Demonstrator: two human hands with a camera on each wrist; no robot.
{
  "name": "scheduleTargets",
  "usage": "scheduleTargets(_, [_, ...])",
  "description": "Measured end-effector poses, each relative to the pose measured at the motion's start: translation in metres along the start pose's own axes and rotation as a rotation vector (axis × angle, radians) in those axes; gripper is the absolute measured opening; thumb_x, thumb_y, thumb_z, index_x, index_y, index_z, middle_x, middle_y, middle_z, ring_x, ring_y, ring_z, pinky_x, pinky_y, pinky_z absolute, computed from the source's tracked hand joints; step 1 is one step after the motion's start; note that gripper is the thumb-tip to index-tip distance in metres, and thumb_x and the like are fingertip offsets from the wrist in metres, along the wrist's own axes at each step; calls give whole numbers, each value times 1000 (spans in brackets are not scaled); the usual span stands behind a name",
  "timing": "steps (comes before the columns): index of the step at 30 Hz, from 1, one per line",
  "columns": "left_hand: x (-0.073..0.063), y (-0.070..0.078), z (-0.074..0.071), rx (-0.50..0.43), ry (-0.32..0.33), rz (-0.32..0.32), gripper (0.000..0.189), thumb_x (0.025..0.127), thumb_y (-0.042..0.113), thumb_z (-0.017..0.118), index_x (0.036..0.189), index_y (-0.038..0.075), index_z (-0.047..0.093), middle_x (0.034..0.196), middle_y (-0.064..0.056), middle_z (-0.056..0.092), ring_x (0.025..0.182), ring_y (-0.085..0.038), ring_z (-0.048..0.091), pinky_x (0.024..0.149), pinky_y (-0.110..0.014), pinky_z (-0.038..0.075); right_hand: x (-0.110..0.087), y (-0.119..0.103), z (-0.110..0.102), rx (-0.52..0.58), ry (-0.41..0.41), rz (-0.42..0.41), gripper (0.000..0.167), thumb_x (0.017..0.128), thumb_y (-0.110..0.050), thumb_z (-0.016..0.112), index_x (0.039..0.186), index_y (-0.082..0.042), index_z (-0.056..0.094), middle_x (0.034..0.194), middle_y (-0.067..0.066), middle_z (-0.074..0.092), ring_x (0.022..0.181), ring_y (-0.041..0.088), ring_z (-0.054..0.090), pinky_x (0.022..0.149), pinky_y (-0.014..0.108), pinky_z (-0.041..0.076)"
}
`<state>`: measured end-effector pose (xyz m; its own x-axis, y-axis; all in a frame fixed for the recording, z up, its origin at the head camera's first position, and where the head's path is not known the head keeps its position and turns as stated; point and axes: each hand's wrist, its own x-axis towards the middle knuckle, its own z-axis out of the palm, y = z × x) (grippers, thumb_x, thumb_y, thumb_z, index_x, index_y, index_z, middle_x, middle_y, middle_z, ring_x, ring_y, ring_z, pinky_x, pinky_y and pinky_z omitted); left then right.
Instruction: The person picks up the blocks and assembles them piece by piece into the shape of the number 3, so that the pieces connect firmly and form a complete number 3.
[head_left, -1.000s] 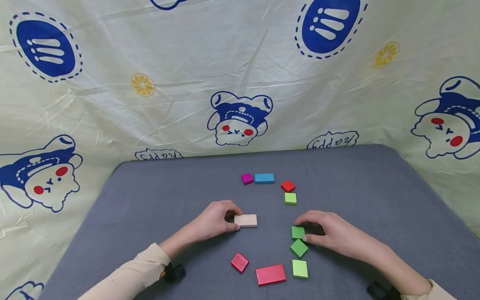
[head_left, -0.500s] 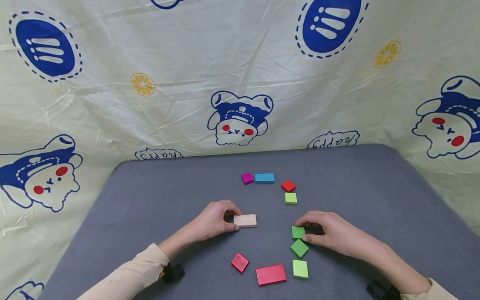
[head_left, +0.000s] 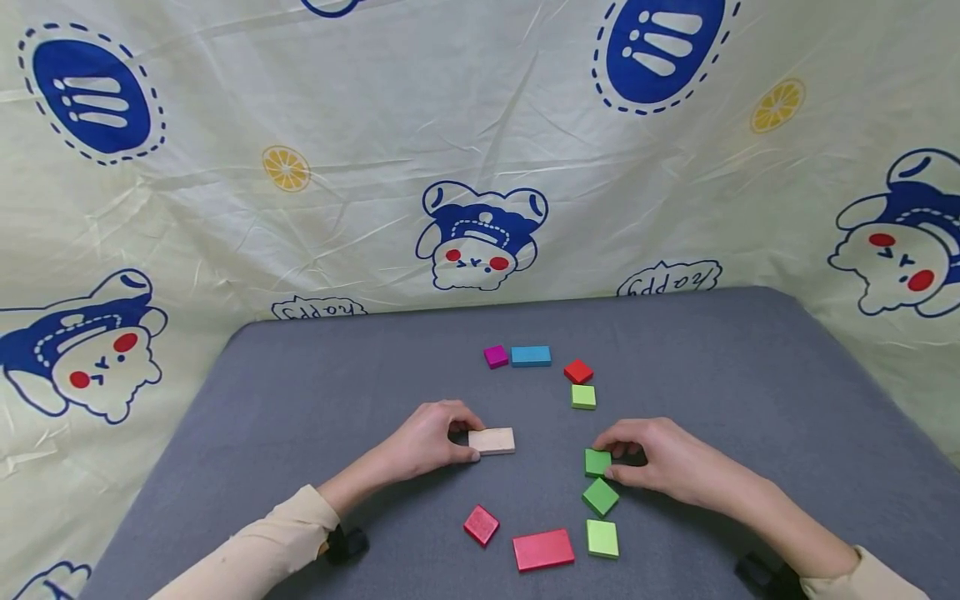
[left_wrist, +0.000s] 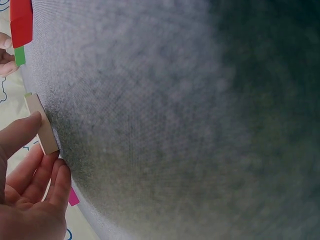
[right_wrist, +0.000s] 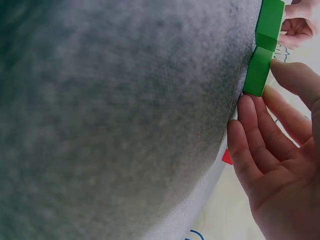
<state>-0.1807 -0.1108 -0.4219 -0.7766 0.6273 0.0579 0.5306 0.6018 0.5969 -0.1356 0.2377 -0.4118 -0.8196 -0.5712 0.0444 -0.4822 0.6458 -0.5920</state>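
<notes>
In the head view my left hand (head_left: 431, 437) pinches the left end of a pale wooden block (head_left: 495, 441) lying near the middle of the table. The left wrist view shows the thumb on one side of this block and fingertips on the other. To the right, my right hand (head_left: 660, 458) holds a green block (head_left: 597, 462) between thumb and fingers. A second green block (head_left: 601, 497), turned cornerwise, lies right at its near edge. In the right wrist view the thumb tip is against the held green block (right_wrist: 259, 70), with fingers at its end.
Nearer the front lie a light green block (head_left: 602, 539), a long red block (head_left: 543, 551) and a small red block (head_left: 481, 525). Farther back are another light green block (head_left: 583, 397), a red block (head_left: 578, 371), a blue block (head_left: 531, 357) and a magenta block (head_left: 496, 357) on the grey table (head_left: 337, 375).
My right hand and its green block have shifted very slightly toward the back of the table. The left hand stays put on the wooden block.
</notes>
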Motion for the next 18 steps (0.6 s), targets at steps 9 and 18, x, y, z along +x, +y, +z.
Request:
scheduleTargets(9, [0, 0, 0, -7, -3, -9, 25, 82, 13, 80, 106, 13, 72, 97, 7, 63, 88, -11, 57, 79, -29, 48, -1, 1, -1, -4, -17, 9, 29, 83, -24, 79, 110, -20, 70, 98, -17, 62, 88, 4, 58, 77, 29, 50])
scheduleTargets(18, [0, 0, 0, -13, -7, -6, 25, 82, 13, 80, 106, 13, 72, 99, 6, 64, 89, -12, 58, 80, -30, 48, 2, 4, -1, -29, -18, 1, 28, 82, -19, 79, 109, -18, 70, 96, -16, 61, 86, 4, 56, 74, 28, 50])
